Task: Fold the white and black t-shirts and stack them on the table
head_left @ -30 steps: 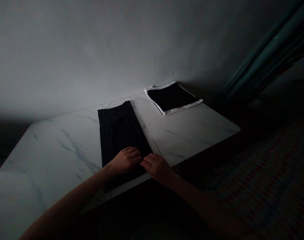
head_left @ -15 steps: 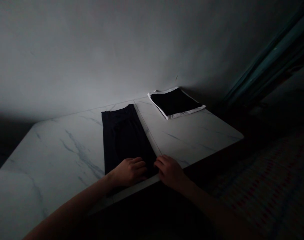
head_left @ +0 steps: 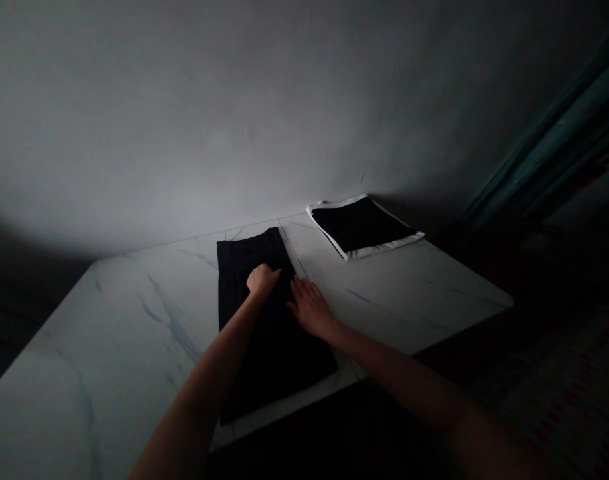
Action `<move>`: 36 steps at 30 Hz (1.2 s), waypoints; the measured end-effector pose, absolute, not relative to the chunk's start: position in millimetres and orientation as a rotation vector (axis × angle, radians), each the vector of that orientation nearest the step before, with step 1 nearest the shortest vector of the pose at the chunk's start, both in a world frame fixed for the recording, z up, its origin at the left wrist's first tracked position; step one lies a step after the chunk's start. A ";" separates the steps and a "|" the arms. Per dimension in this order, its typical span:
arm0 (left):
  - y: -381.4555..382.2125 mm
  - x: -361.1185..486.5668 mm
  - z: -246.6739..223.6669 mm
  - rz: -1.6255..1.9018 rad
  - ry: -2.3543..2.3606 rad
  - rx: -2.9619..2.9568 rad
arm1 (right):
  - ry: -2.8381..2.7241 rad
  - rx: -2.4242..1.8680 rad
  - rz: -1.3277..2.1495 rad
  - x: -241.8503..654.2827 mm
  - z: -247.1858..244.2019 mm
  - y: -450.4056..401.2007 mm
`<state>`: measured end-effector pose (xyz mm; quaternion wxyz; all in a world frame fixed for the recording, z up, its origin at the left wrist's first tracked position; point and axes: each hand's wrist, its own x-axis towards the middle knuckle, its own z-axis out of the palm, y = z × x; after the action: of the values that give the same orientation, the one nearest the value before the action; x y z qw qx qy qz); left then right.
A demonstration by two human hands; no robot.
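A dark piece of clothing (head_left: 274, 353), folded into a long flat shape, lies on the marble-patterned table (head_left: 149, 347). Its exact kind is hard to make out in the dim light. My left hand (head_left: 263, 280) rests on its upper part, fingers curled in and thumb pointing right; no cloth shows bunched in it. Along the cloth's right edge, my right hand (head_left: 311, 307) lies flat with fingers stretched out, partly over the fabric and partly by the tabletop.
Toward the back right of the table lies a flat stack of folded cloth (head_left: 367, 223), black on top with white edges below. A pale wall (head_left: 194, 120) rises behind the table. A teal curtain (head_left: 549, 153) hangs at the right, above a patterned cloth surface (head_left: 574, 393).
Both hands have moved from the near edge of the dark cloth up toward its middle and far part. The right hand has flattened out. The near end of the cloth now shows, lying flat.
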<state>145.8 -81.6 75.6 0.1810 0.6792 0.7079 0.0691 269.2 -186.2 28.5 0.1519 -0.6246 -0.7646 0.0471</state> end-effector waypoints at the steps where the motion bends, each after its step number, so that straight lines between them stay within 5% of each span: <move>1: -81.3 147.1 73.6 0.208 2.009 1.907 | -2.199 -1.791 0.137 270.9 21.9 -186.8; 16: -82.8 127.0 66.4 0.212 2.010 2.027 | -2.404 -1.535 0.140 275.7 26.3 -199.4; 28: -98.7 131.6 54.3 0.418 1.548 2.710 | -2.787 -0.807 0.664 286.5 52.0 -286.8; 36: -159.1 114.6 18.0 -0.002 0.925 2.842 | -2.488 -0.692 1.435 309.0 71.3 -255.1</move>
<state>114.6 -159.1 18.0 0.0764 0.9482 0.3085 -0.0008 309.0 -255.1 71.3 0.0936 -0.2331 -0.8384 0.4837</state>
